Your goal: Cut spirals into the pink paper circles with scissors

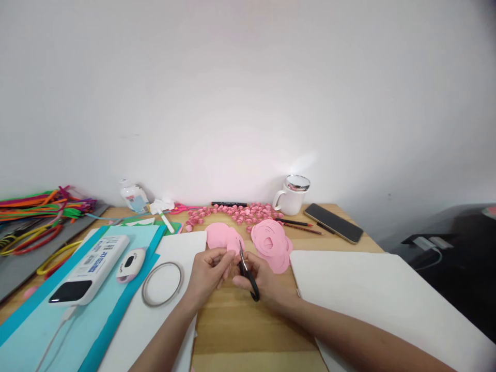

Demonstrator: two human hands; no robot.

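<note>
Over a wooden tabletop point(256, 330), the left hand point(207, 271) pinches a pink paper piece point(233, 245); the right hand point(263, 281) grips black-handled scissors point(251, 283) against it, near cut pink sheets point(276, 258).

The wooden table point(251, 325) bears, at the far side, a white mug point(293, 200) with a dark phone point(334, 223) right of it and small pink rolls point(253, 213) left. Nearer, pink paper cutouts point(273, 249) lie between a left white sheet point(135, 323) and a right white sheet point(372, 299).
</note>
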